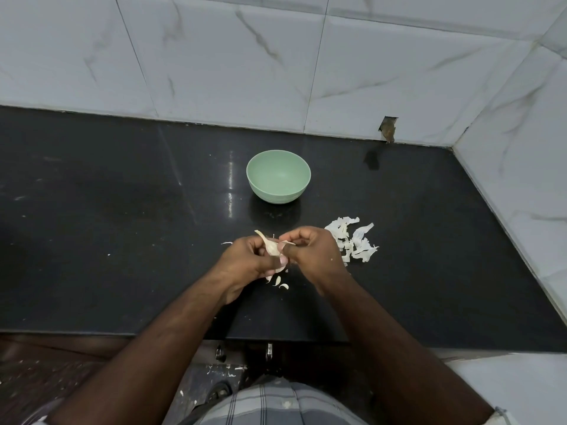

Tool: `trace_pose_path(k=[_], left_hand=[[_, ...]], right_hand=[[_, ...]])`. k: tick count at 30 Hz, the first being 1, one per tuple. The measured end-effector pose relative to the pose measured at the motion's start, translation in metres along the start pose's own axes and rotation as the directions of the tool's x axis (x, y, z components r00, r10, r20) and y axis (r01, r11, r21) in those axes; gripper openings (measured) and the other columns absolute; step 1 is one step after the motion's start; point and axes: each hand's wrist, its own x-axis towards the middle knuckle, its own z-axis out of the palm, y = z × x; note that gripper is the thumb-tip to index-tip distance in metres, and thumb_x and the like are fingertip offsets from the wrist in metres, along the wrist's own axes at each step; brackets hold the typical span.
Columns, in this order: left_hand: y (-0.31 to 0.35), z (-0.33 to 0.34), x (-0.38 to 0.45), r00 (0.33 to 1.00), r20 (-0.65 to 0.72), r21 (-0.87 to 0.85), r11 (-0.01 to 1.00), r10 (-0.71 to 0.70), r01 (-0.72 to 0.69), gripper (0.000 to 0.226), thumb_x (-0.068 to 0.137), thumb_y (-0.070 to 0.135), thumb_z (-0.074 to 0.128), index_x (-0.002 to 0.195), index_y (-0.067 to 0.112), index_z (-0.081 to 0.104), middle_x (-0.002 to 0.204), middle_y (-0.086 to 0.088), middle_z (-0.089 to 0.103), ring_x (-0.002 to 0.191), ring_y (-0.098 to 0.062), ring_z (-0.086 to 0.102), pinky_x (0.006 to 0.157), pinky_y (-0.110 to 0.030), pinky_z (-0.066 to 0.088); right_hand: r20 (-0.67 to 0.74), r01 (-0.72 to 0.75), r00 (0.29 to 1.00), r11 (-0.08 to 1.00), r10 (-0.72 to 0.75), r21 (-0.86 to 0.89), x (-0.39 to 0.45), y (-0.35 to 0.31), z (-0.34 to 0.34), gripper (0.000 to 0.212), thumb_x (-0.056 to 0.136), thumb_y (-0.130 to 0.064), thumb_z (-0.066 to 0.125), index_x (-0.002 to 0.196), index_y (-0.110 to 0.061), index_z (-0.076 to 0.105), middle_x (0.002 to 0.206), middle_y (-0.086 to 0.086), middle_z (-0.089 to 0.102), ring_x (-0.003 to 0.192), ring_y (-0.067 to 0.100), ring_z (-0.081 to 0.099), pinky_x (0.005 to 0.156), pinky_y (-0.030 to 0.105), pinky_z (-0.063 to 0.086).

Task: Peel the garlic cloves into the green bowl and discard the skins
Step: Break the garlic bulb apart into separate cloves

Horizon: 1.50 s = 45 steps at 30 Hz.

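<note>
A pale green bowl [278,176] stands on the black counter [122,225], and I see nothing inside it. In front of it my left hand [245,260] holds a garlic clove [270,245] with its pointed tip up to the left. My right hand [311,250] pinches a strip of skin [287,242] at the clove's right side. A pile of white garlic skins [352,240] lies right of my right hand. A few small pieces of garlic [280,283] lie on the counter just under my hands.
White marble-look tiled walls [245,62] close off the counter at the back and on the right. A small broken hole [388,130] sits at the base of the back wall. The counter's front edge runs below my forearms.
</note>
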Motion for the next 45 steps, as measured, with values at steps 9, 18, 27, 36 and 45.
trace_pose_path(k=[9,18,27,36,45], left_hand=[[0.001,-0.005,0.003,0.999,0.009,-0.255,0.966,-0.053,0.053,0.027,0.095,-0.003,0.059,0.119,0.005,0.068,0.085,-0.003,0.066,0.074,-0.010,0.066,0.068,-0.018,0.057],[0.004,-0.004,0.003,0.997,0.049,-0.273,0.959,-0.060,0.071,0.030,0.094,-0.003,0.059,0.120,0.009,0.066,0.098,-0.007,0.073,0.082,-0.018,0.067,0.068,-0.023,0.058],[0.002,0.001,0.001,1.000,-0.003,-0.205,0.978,0.031,-0.031,0.018,0.092,0.003,0.066,0.109,0.002,0.069,0.099,-0.014,0.075,0.087,-0.019,0.072,0.077,-0.024,0.060],[0.001,0.000,-0.001,0.997,-0.068,-0.280,0.959,0.033,-0.051,0.013,0.095,-0.002,0.060,0.106,-0.002,0.066,0.094,-0.013,0.074,0.087,-0.023,0.072,0.083,-0.030,0.061],[0.010,0.005,0.000,0.985,-0.168,-0.267,0.964,-0.028,-0.019,0.020,0.091,-0.002,0.047,0.098,0.006,0.065,0.087,-0.011,0.070,0.072,-0.020,0.068,0.066,-0.027,0.058]], right_hand=[[-0.106,0.044,0.991,0.962,-0.075,-0.270,0.007,0.004,-0.020,0.022,0.082,-0.008,0.065,0.083,-0.029,0.071,0.077,-0.009,0.073,0.074,0.011,0.071,0.074,0.026,0.056],[-0.101,0.088,0.985,0.918,-0.137,-0.388,0.005,0.001,-0.048,0.027,0.086,-0.014,0.071,0.112,-0.019,0.075,0.108,-0.007,0.073,0.099,0.005,0.066,0.091,0.019,0.044],[0.046,0.056,0.998,0.992,-0.051,-0.110,0.000,0.003,-0.010,0.016,0.081,-0.008,0.078,0.082,-0.022,0.069,0.077,0.003,0.072,0.068,0.014,0.066,0.073,0.042,0.060],[0.002,-0.029,1.000,0.995,0.029,0.091,-0.002,0.005,-0.004,0.013,0.088,0.001,0.068,0.088,-0.012,0.064,0.085,0.012,0.065,0.075,0.018,0.066,0.067,0.028,0.058],[0.011,-0.140,0.989,0.902,0.149,0.409,-0.004,0.000,-0.001,0.023,0.089,0.012,0.057,0.095,-0.006,0.070,0.088,0.015,0.071,0.072,0.017,0.066,0.074,0.028,0.058]])
